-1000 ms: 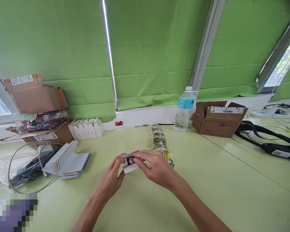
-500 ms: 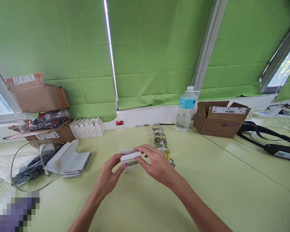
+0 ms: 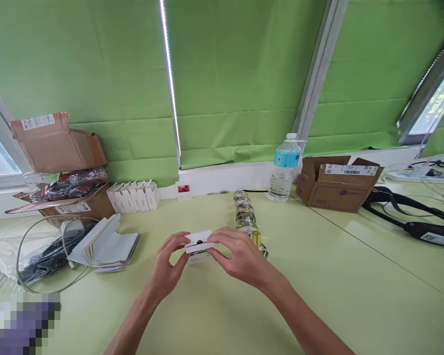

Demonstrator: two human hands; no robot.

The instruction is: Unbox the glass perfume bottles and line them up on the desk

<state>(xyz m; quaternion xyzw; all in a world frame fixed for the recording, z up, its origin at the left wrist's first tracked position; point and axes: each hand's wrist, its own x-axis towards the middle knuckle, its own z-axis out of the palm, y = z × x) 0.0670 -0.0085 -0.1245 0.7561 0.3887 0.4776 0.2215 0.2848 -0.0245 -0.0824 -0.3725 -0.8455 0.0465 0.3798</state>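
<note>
A small white carton (image 3: pixel 199 258) with a printed front stands in the middle of the table, between my two hands. Its top flap (image 3: pixel 199 237) shows behind the top edge, with a small dark gap at the middle. My left hand (image 3: pixel 169 261) pinches the carton's left side, thumb in front and fingers at the flap. On the other side, my right hand (image 3: pixel 237 254) grips the right end of the top, its fingers bent over the flap. Just past my right hand, a row of small glass bottles (image 3: pixel 244 209) runs toward the wall, the nearest with a gold cap (image 3: pixel 256 238).
Several white cartons (image 3: pixel 133 196) stand in a row by the wall. Folded white card blanks (image 3: pixel 114 249) lie at left, beside a bagged black cable (image 3: pixel 46 259). A water bottle (image 3: pixel 284 170), an open cardboard box (image 3: pixel 335 190) and a black headset (image 3: pixel 425 222) are at right.
The carton's top has tipped so that more of the flap shows, and a dark gap has appeared at its middle. Both hands keep their hold, with the right fingers slightly lower.
</note>
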